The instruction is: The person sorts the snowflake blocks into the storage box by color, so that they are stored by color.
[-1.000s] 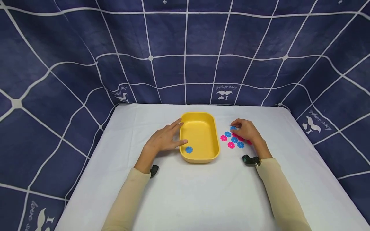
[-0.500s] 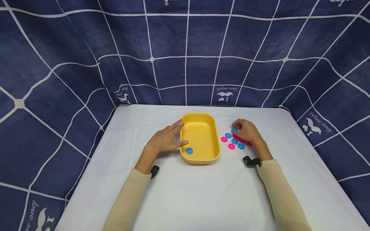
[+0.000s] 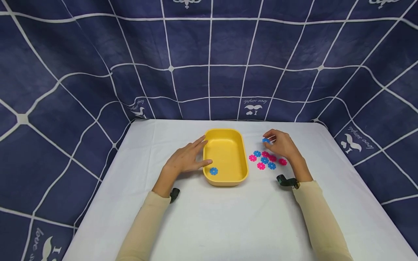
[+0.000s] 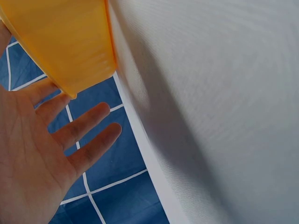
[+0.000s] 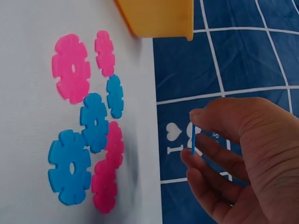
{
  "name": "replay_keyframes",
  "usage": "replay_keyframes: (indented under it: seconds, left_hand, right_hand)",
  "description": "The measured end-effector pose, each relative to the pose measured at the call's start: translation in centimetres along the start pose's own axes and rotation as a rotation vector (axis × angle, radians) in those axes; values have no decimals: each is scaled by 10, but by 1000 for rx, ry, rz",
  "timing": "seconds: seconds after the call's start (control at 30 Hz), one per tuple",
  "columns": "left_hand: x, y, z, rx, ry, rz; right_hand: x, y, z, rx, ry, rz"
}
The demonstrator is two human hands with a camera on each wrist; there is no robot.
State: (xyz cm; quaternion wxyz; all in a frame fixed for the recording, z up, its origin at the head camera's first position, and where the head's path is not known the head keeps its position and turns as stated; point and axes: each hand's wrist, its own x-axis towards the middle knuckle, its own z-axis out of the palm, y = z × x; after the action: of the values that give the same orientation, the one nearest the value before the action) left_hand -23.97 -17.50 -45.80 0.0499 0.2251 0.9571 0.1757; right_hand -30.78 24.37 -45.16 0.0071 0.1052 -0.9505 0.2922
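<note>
My right hand (image 3: pixel 282 145) pinches a blue notched plastic disc (image 3: pixel 266 140) between thumb and fingertips, above the table. In the right wrist view this blue disc (image 5: pixel 193 139) shows edge-on. Below the hand lie several pink discs (image 3: pixel 261 166) and blue discs (image 3: pixel 271 165), some overlapping. My left hand (image 3: pixel 184 158) spreads its fingers at the left rim of a yellow tray (image 3: pixel 241 159), thumb and fingertips over the edge. The left wrist view shows straight fingers (image 4: pixel 88 123) beside the tray wall (image 4: pixel 65 42). Inside the tray rests one blue disc (image 3: pixel 213 171) near its front left corner.
A white cloth (image 3: pixel 209 221) covers the table. Dark blue curtains with white grid lines (image 3: pixel 228 79) hang behind it and along both sides. Each wrist carries a small black camera, such as the right camera (image 3: pixel 286 181).
The right hand has lifted a blue disc up and slightly away from the group, uncovering the pink discs under it. The left hand stays at the tray's rim.
</note>
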Motion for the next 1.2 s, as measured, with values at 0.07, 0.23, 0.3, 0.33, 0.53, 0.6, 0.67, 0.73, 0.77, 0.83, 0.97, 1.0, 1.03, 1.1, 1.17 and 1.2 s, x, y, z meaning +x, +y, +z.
replay_keyframes:
  seconds: [0.07, 0.23, 0.3, 0.33, 0.53, 0.6, 0.67, 0.73, 0.77, 0.83, 0.97, 1.0, 1.03, 1.1, 1.17, 1.2]
  left_hand:
    - [0, 0, 0, 0, 0, -3]
    - [1, 1, -1, 0, -4, 0]
    - [0, 1, -1, 5, -2, 3]
    - [0, 1, -2, 5, 0, 3]
    - [1, 1, -2, -6, -4, 0]
    - [1, 2, -2, -4, -7, 0]
    - [1, 2, -1, 0, -6, 4]
    - [2, 1, -1, 2, -3, 9]
    - [2, 1, 0, 2, -1, 12]
    - [2, 1, 0, 2, 0, 14]
    - [2, 1, 0, 5, 3, 12]
    - [2, 1, 0, 6, 3, 11]
    - [1, 1, 0, 5, 3, 11]
    - [1, 1, -1, 5, 6, 11]
    - [1, 1, 0, 7, 8, 13]
    - [1, 0, 0, 9, 9, 13]
  right_hand:
    - [-1, -2, -2, 6, 5, -9]
    - [-7, -6, -3, 28, 12, -4]
    - [-8, -7, -2, 43, 12, -11]
    - [-8, -9, -1, 51, 11, -16]
    - [-9, -24, 3, 66, 16, -63]
    - [-10, -31, 4, 67, 21, -80]
    - [-12, -39, 5, 76, 25, -101]
    - [-14, -47, 5, 81, 28, -125]
    - [-15, -51, 5, 87, 27, -137]
    - [-17, -59, 6, 95, 26, -166]
    - [-20, -72, 8, 102, 16, -229]
    - [-21, -75, 9, 101, 14, -243]
    - [-21, -78, 10, 101, 11, -254]
    - [-22, -82, 14, 96, 1, -275]
    - [-22, -86, 17, 97, -11, -292]
    - [-23, -88, 19, 99, -18, -301]
